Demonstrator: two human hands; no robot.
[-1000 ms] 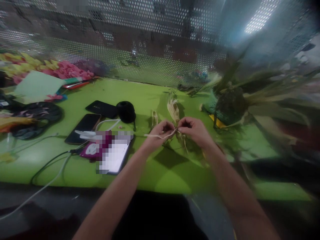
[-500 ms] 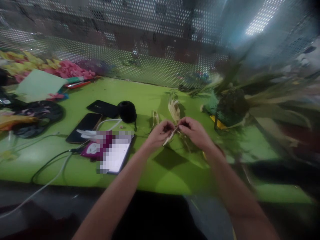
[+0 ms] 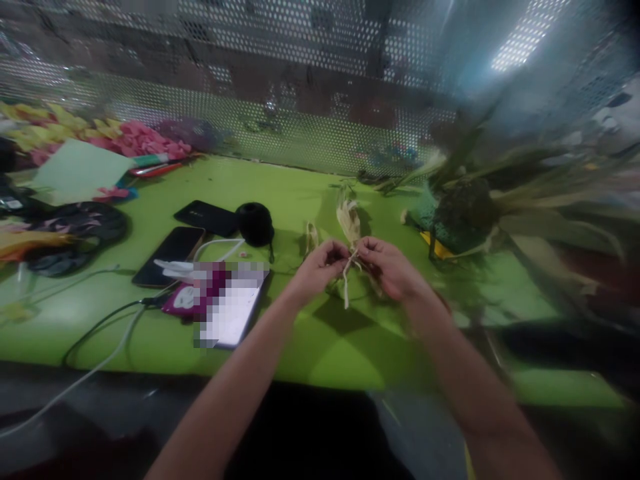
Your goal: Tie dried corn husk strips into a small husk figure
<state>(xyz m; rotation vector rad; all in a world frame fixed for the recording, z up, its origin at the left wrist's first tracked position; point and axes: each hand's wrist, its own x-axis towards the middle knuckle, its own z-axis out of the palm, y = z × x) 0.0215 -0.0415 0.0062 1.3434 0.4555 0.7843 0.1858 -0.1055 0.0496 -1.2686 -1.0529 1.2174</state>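
Note:
A bundle of dried corn husk stands up just beyond my fingertips, pale and gathered narrow at its lower end. My left hand pinches at that gathered end from the left. From the other side my right hand pinches there too, its fingertips nearly touching the left ones. A thin pale husk strip dangles below, between both hands. Left of the bundle, a small looped piece of husk rises behind my left hand. Exactly which strands each hand grips is partly hidden by the fingers.
On the green table, phones, a black round object and a purple packet lie to the left with cables. Pink and yellow crepe-like pieces sit at far left. A leafy husk pile stands at right.
The pale strip has swung from slanting left under my left hand to hanging straight down between the hands. My right hand has turned and dropped slightly; the left has barely moved.

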